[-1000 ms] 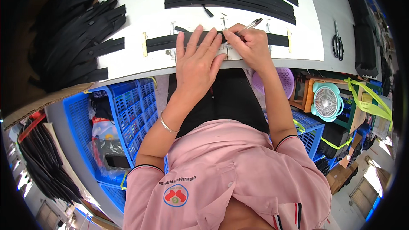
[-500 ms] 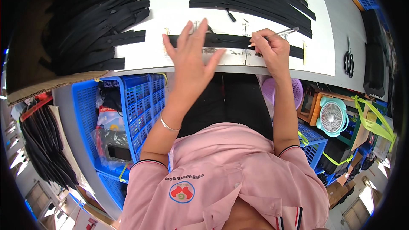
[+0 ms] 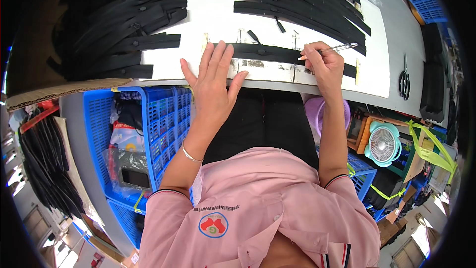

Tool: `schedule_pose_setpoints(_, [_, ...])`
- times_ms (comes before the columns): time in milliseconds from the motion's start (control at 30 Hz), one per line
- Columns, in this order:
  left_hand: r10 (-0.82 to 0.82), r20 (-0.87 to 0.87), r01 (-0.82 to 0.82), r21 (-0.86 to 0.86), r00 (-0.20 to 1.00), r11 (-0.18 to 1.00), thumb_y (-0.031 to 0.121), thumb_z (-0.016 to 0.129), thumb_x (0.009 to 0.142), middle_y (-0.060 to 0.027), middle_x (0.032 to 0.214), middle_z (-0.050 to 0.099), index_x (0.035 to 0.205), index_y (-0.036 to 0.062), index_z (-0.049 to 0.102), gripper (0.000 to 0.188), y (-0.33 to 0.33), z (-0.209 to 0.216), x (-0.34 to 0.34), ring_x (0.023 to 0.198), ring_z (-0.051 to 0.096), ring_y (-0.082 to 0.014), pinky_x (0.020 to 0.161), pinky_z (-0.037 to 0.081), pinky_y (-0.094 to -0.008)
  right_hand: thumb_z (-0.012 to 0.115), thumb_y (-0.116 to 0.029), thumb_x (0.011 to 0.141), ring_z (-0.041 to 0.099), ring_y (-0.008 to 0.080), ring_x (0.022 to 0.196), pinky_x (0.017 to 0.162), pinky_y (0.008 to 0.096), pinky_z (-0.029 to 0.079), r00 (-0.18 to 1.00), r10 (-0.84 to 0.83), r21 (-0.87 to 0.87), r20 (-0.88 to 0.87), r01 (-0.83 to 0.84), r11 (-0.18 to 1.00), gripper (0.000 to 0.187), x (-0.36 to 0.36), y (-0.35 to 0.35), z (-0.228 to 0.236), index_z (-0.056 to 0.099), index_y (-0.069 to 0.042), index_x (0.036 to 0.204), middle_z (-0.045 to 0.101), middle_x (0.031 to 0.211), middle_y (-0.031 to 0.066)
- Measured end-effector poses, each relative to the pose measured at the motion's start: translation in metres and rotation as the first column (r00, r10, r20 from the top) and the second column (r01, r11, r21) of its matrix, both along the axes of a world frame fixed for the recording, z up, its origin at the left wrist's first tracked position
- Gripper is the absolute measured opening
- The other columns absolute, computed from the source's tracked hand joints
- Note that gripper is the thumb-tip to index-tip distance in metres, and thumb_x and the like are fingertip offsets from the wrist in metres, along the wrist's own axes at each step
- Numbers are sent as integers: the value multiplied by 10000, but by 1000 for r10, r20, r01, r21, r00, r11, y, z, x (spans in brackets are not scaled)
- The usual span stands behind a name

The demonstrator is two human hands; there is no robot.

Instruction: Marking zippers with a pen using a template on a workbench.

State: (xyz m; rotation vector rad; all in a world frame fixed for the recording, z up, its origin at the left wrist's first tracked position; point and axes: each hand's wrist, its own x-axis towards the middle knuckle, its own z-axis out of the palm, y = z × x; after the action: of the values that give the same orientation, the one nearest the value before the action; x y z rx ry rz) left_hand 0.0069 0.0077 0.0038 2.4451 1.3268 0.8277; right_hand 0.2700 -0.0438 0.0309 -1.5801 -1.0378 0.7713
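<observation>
A single black zipper (image 3: 282, 53) lies across the white board (image 3: 163, 72) near the table's front edge, its small pull pointing away from me. My left hand (image 3: 214, 77) rests over the zipper's left end, fingers stretched out and thumb spread. In my right hand (image 3: 325, 67) a pen (image 3: 343, 47) with a clear barrel is pinched, its pale tip at the zipper's right part. Dark marks show on the board just below the zipper. Further back lies a row of several more black zippers (image 3: 302, 15), one with its pull hanging toward me.
A heap of black zippers (image 3: 119, 34) covers the table's left side, by a cardboard edge (image 3: 64, 94). Black-handled scissors (image 3: 404, 82) lie at the right. Below the table are blue crates (image 3: 161, 119), a purple basket (image 3: 342, 114) and a turquoise fan (image 3: 383, 144).
My left hand has come down and left onto the zipper's left end, its fingers closer together. My right hand has shifted slightly right and down with the pen. The view has shifted slightly.
</observation>
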Motion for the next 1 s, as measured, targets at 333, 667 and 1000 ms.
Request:
schedule_pose_setpoints(333, [9, -56, -6, 40, 998, 999, 374, 734, 955, -62, 1503, 564, 1435, 166, 638, 532, -1, 4, 2, 1460, 455, -266, 1208, 136, -670, 760, -141, 947, 620, 111, 692, 594, 254, 448, 946, 59, 330, 318, -169, 929, 142, -66, 60, 9, 756, -10, 893, 740, 815, 32])
schedule_pose_setpoints(667, [17, 5, -17, 24, 1000, 1000, 376, 736, 948, -55, 1488, 574, 1403, 150, 660, 514, -1, 0, 2, 1449, 469, -256, 1228, 91, -638, 744, -164, 970, 608, 122, 691, 630, 277, 471, 874, 202, 132, 442, -286, 949, 191, -80, 75, -8, 764, 26, 977, 741, 843, 69])
schedule_pose_setpoints(1000, [21, -8, -20, 36, 1000, 999, 384, 737, 947, -64, 1484, 576, 1406, 138, 656, 526, -1, 1, 2, 1445, 470, -259, 1221, 108, -643, 781, -196, 917, 567, 168, 733, 841, 332, 421, 870, 146, 254, 472, -292, 922, 147, -79, 73, -6, 782, -69, 843, 759, 841, -21])
